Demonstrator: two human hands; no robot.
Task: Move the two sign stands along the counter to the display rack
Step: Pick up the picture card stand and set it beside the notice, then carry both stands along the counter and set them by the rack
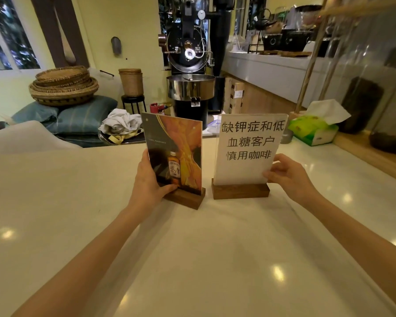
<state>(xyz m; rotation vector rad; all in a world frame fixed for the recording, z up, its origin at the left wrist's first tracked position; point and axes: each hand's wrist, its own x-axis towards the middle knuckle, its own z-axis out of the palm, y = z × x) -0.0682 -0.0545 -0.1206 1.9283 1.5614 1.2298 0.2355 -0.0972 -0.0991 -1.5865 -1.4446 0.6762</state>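
Head view: tissue box [314,131] beyond signs [247,154].

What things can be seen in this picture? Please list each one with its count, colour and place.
sign stands: 2, clear panels in brown wood bases, upright side by side on the counter; left shows an orange bottle poster, right white paper with black text
counter: 1, cream, foreground
tissue box: 1, green, right of the signs
coffee roaster: 1, black and silver, behind the counter
baskets: a stack, tan, far left on blue cushions
white cloth: 1, crumpled, behind the counter
left hand: grip on the poster sign's left edge
right hand: grip on the text sign's right edge
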